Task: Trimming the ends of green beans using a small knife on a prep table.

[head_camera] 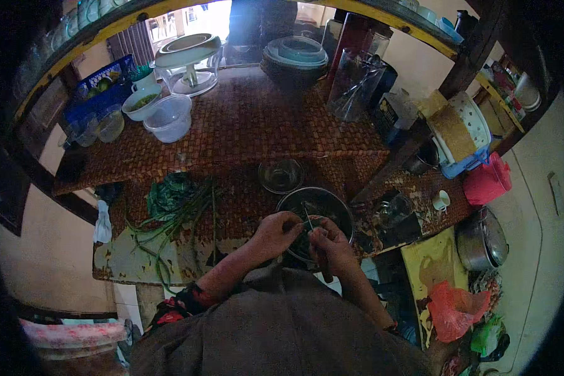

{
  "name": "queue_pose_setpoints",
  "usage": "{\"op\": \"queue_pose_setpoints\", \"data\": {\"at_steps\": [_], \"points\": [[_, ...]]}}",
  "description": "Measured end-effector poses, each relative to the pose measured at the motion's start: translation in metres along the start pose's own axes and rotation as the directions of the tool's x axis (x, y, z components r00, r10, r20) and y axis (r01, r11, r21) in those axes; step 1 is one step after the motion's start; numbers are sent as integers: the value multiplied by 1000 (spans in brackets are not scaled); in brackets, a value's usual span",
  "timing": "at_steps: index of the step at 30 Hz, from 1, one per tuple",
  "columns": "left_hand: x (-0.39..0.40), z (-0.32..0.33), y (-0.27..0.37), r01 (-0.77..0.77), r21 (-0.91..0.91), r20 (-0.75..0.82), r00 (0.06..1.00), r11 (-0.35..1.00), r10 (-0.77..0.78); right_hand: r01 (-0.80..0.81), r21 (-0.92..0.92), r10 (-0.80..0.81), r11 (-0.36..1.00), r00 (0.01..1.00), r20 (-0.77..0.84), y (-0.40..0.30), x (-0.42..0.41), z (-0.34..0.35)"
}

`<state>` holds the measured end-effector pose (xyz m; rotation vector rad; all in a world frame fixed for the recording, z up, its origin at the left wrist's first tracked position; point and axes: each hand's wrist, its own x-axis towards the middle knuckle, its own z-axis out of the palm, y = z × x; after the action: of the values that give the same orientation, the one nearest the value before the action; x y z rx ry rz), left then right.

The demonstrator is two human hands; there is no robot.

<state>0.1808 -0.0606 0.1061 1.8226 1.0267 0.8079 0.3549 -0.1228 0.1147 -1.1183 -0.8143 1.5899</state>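
My right hand point(332, 246) grips a knife point(308, 217), its thin blade angled up and leftward. The handle end shows below that hand. Close on the left, my left hand point(277, 231) has thumb and fingers drawn together; anything pinched there is too small to make out. Both hands are above the near part of a round metal bowl point(282, 203), whose dark contents are hard to tell. A bunch of long green vegetable stalks point(169, 230) with dark leaves point(167, 197) lies to the left, some stalks hanging over the table's front edge.
Beyond the metal bowl sits a clear glass bowl point(281, 176). A raised woven-covered shelf point(263, 122) carries plastic tubs point(168, 120) and a clear container of utensils point(357, 87). Rightward are a small cup point(441, 200), a pink container point(488, 181) and a lidded metal pot point(480, 239).
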Motion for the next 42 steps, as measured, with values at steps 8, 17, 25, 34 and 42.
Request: {"op": "queue_pose_setpoints", "data": {"at_steps": [8,17,25,34,42], "points": [[-2,3,2,36,-16,67,997,999,-35,-1,-41,1,999,1000,5,0,-1,3],[-3,10,8,-4,-16,167,986,1000,6,106,-42,-108,994,992,-71,17,20,-14],[2,12,-12,-40,-176,-51,998,984,31,-18,-143,17,990,1000,-3,8,6,-1],[-2,3,3,26,18,26,999,999,-27,19,-71,-16,997,999,35,1,1,-4],[-2,6,4,-50,-9,28,998,999,51,24,-118,-26,993,1000,-13,6,-1,3]]}}
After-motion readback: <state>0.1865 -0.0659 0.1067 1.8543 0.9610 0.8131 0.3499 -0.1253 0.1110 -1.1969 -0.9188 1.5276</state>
